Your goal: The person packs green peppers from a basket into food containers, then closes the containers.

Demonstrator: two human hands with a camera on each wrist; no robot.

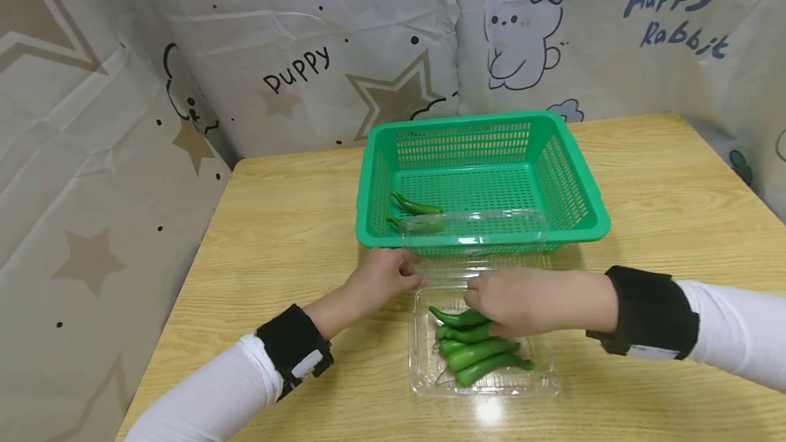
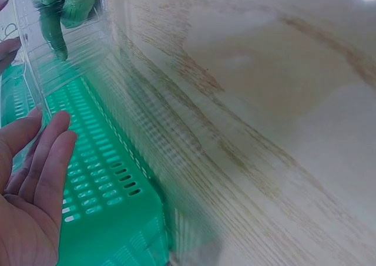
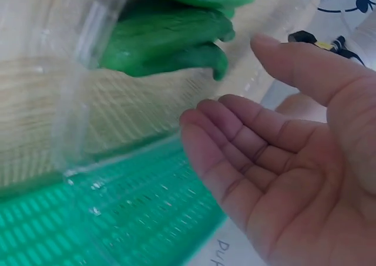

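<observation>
Work in hand: green peppers (image 1: 475,350) are being moved from a clear plastic clamshell box (image 1: 424,367) into a green basket (image 1: 577,189).
Done so far: two peppers in the basket (image 1: 417,208) are lying at its lower left, in the middle of the frame.
Left to do: by my judgement most of it, since about five peppers are lying in the box at lower centre, just in front of the basket.
Left hand (image 1: 383,278): its fingers are lying straight and relaxed, touching the box's raised lid (image 1: 479,227) at the left corner; it is grasping nothing.
Right hand (image 1: 522,300): it is hovering over the top of the pepper pile, palm down; the wrist view is showing the fingers loose and released, holding nothing.
Desk (image 1: 282,224): pale wood grain, carrying basket and box.
Writing: the backdrop sheet is reading "Puppy" (image 1: 299,68) at upper left of centre and "Happy Rabbit" (image 1: 675,19) at upper right.
Labels on box or basket: none are showing.
</observation>
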